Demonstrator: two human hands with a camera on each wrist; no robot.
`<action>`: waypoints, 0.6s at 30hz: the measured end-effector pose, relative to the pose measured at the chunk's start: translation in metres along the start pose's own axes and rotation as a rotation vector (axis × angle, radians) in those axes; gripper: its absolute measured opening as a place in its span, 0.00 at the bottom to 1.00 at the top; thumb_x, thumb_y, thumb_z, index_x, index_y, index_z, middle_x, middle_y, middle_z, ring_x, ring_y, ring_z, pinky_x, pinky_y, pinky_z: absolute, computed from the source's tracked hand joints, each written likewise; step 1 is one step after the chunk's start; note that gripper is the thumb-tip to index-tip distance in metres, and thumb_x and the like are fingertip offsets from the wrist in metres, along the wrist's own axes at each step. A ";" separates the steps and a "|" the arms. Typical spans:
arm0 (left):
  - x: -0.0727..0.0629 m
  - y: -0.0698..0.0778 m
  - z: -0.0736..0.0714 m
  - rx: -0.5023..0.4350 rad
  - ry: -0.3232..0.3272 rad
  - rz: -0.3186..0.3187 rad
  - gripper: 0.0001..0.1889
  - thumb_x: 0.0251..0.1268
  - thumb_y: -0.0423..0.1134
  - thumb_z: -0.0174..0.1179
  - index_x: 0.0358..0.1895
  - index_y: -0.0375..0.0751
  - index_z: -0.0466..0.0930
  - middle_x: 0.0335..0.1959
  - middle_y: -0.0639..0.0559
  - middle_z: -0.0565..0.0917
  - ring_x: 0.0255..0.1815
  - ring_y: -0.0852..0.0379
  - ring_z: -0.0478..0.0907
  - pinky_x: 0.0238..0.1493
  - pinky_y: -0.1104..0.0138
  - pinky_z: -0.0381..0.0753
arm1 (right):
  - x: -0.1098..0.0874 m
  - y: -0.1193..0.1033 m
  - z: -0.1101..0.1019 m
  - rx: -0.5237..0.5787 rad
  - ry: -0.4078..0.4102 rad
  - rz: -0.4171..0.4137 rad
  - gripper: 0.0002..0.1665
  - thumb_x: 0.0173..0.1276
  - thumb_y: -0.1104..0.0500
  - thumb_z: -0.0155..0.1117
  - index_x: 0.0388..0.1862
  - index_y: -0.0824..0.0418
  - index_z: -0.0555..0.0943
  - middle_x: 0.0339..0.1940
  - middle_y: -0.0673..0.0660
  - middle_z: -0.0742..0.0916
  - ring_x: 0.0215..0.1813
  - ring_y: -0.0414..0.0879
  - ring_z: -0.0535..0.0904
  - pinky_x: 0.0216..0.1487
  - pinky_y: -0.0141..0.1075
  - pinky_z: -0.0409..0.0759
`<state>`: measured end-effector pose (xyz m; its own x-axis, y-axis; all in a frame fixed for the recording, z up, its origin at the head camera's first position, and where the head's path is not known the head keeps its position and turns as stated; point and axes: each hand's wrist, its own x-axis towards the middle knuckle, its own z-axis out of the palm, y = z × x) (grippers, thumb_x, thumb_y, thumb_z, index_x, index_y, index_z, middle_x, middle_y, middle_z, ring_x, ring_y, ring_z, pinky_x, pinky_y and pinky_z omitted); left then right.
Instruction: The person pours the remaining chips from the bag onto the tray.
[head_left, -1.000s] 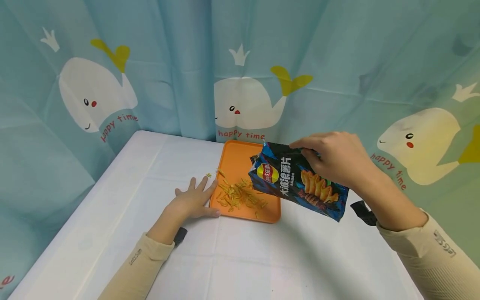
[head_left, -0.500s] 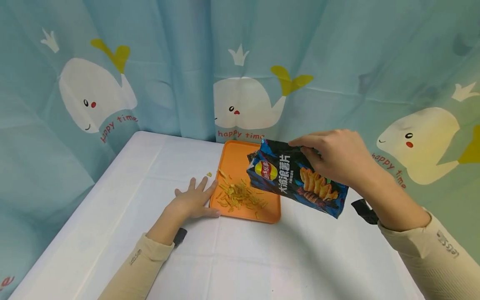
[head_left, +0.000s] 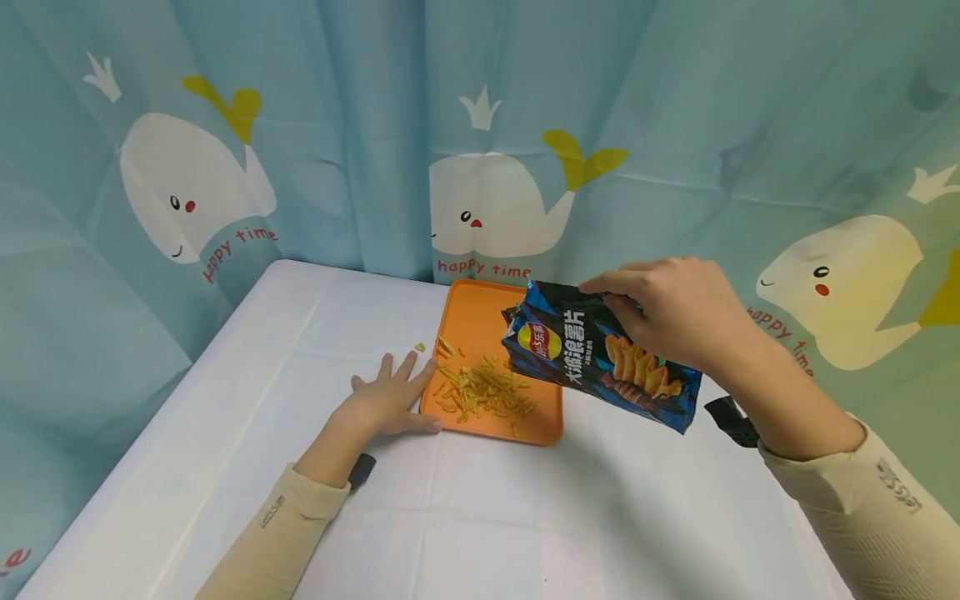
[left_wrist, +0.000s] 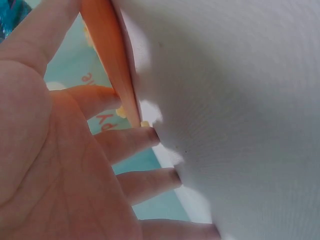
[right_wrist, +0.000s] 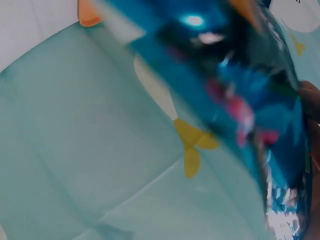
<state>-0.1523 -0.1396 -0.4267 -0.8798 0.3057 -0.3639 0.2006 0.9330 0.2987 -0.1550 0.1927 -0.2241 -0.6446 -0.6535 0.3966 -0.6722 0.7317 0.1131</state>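
Observation:
My right hand [head_left: 667, 312] grips a dark blue chip bag [head_left: 600, 354] by its upper edge, holding it tilted above the right side of an orange tray [head_left: 480, 312]. The bag's torn end points left over the tray. A heap of broken yellow potato chips [head_left: 487, 390] lies in the tray's near half. My left hand [head_left: 386, 400] lies with fingers spread at the tray's left edge, thumb at the near corner. In the left wrist view, the fingertips [left_wrist: 150, 135] rest on the white table beside the tray wall. The bag's shiny side [right_wrist: 240, 110] fills much of the right wrist view.
A small chip piece [head_left: 420, 347] lies on the white table [head_left: 480, 525] just left of the tray. Behind the table hangs a light blue curtain [head_left: 375, 125] printed with whales, close to the tray's far edge.
The bag in my right hand shifts slightly, a little left and up, then back right. The chip heap looks somewhat fuller. My left hand stays in place.

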 end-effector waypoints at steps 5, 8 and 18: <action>0.001 0.001 -0.001 0.003 0.000 -0.004 0.55 0.56 0.70 0.64 0.81 0.52 0.47 0.82 0.38 0.45 0.79 0.26 0.37 0.60 0.20 0.47 | -0.001 -0.001 0.001 0.001 0.008 -0.036 0.18 0.66 0.64 0.62 0.48 0.46 0.89 0.30 0.48 0.90 0.12 0.35 0.55 0.14 0.33 0.52; 0.001 0.001 -0.001 0.005 0.002 -0.004 0.55 0.56 0.69 0.64 0.81 0.52 0.47 0.82 0.38 0.45 0.79 0.27 0.37 0.60 0.20 0.47 | 0.000 -0.001 0.000 -0.002 0.021 -0.040 0.18 0.66 0.64 0.63 0.48 0.47 0.89 0.30 0.48 0.90 0.12 0.35 0.55 0.14 0.33 0.51; -0.002 0.001 -0.002 0.008 0.008 0.012 0.54 0.57 0.69 0.63 0.81 0.50 0.48 0.81 0.37 0.46 0.79 0.25 0.39 0.59 0.20 0.48 | 0.000 -0.003 0.000 -0.008 0.019 -0.043 0.18 0.66 0.64 0.63 0.48 0.46 0.89 0.32 0.48 0.91 0.12 0.35 0.55 0.14 0.33 0.51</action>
<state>-0.1516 -0.1397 -0.4237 -0.8806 0.3156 -0.3536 0.2146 0.9307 0.2964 -0.1529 0.1901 -0.2247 -0.6077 -0.6808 0.4089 -0.6963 0.7044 0.1378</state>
